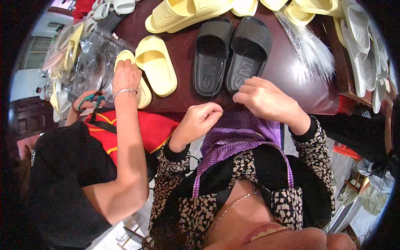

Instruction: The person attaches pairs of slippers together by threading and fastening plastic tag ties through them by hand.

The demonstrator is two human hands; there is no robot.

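Note:
A pair of black ribbed slide sandals (211, 52) lies side by side on the table, toes away from me. Just below the heels, my left hand (198, 124) is closed in a pinch on a thin strand (218, 85), which runs up onto the left sandal. My right hand (264, 100) is by the heel of the right black sandal (249, 52). Its fingers are curled together, and whatever they hold is too fine or hidden to make out. Another thin pale line shows inside the right sandal.
Left of me, a co-worker's hand (127, 79) rests on one of two pale yellow slides (157, 66). More yellow slides (187, 14) lie at the back. A bundle of clear thin strands (310, 52) lies right, before grey slides (360, 46). Plastic-wrapped footwear (68, 54) is far left.

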